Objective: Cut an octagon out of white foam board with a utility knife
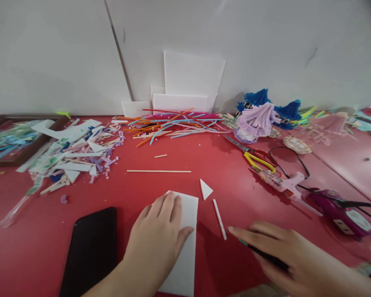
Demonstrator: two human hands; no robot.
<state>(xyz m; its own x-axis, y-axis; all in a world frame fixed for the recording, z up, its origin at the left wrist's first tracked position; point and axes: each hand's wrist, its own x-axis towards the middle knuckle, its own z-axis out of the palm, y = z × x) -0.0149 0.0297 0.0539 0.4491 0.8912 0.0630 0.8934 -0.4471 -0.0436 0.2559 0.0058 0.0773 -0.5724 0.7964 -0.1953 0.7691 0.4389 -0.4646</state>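
My left hand [160,231] lies flat, fingers stretched, on a white foam board piece [187,247] on the red table. My right hand [275,251] is closed around a slim black pen-like tool [267,256] with a teal part near its front; its tip is hidden and its exact kind is unclear. Just left of the right fingertips is a narrow white strip [219,219]. A small white triangle [205,189] sits beyond the strip, close to the board's far right corner. Farther back, a thin wooden stick [159,171] and a short stick piece [160,156] rest on the table.
A black phone [91,251] lies left of my left arm. Scraps [80,152] pile up beside a brown frame [27,150]. Colourful pipe cleaners [176,123] lie at the back. On the right are yellow-and-red-handled scissors [250,154], a pink glue gun [284,185] and a purple corded device [343,214].
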